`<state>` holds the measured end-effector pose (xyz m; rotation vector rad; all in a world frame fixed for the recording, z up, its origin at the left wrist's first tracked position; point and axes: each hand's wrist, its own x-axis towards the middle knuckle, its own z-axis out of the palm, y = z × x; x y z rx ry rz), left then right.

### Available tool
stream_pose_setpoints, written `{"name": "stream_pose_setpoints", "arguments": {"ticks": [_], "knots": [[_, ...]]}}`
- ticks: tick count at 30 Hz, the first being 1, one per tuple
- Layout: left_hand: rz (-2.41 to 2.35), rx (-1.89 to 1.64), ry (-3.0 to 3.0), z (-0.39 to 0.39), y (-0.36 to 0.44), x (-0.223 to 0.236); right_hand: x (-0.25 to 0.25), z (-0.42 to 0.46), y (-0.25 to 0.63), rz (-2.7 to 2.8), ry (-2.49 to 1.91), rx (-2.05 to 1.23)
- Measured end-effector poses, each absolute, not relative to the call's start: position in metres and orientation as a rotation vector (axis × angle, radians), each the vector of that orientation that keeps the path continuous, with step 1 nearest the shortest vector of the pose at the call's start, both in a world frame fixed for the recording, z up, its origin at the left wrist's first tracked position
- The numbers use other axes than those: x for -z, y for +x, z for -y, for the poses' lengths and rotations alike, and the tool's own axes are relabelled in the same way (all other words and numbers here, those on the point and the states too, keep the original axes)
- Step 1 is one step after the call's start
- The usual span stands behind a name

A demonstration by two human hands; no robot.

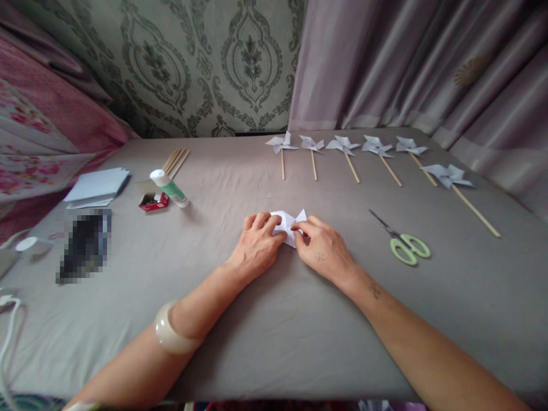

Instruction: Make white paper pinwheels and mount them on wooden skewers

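A folded white paper pinwheel head [284, 220] lies on the cloth in front of me, without a stick that I can see. My left hand [259, 245] is closed on its left side, fingers curled over the paper. From the other side, my right hand [322, 246] pinches the paper near its centre, thumb and forefinger together. Parts of the paper are hidden under the fingers of both hands. Scissors [402, 242] with green handles lie to the right of my right hand, blades slightly apart.
Several finished pinwheels [342, 145] on sticks lie at the back right. Back left are a glue stick [170, 188], an open red box [154, 201] of small dark items, wooden sticks [176, 162] and a paper stack [97, 187]. A blurred dark object [85, 245] lies left, near a white cable [12, 331].
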<state>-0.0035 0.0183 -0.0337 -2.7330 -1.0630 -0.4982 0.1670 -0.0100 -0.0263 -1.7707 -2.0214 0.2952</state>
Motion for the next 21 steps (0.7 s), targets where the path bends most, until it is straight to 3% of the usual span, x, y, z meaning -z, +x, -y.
{"name": "stream_pose_setpoints", "arguments": {"ticks": [12,21], "knots": [[1.174,0.208,-2.725,-0.002,0.009,0.021,0.018,0.013,0.164,2.273,-1.817,-0.259],[1.287,0.327,-2.699,0.001,0.007,0.025,0.009,0.008,0.165,2.397,-1.760,-0.190]]}}
